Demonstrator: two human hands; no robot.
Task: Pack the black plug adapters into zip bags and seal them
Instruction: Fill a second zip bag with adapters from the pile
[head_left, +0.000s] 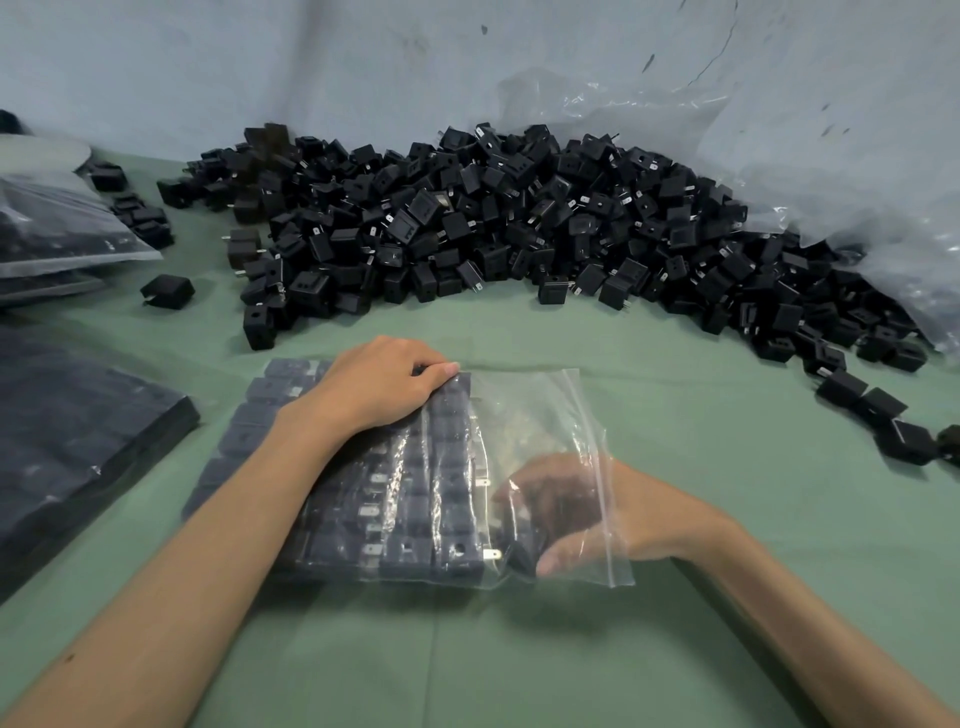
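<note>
A clear zip bag (545, 410) lies on the green table in front of me, its left part filled with neat rows of black plug adapters (405, 509). My left hand (384, 384) rests on top of the bag, its fingers curled over the far edge of the packed rows. My right hand (576, 514) is inside the bag's open right end, seen through the plastic. Its fingers curl around a black adapter (519, 558) next to the last row. A big heap of loose black adapters (519, 223) lies beyond the bag.
Filled bags are stacked at the left (78, 431), with more at the far left (62, 234). A large crumpled clear plastic bag (831, 182) lies against the wall at the right. Loose adapters trail along the right (883, 415), and a single one (167, 291) lies at the left.
</note>
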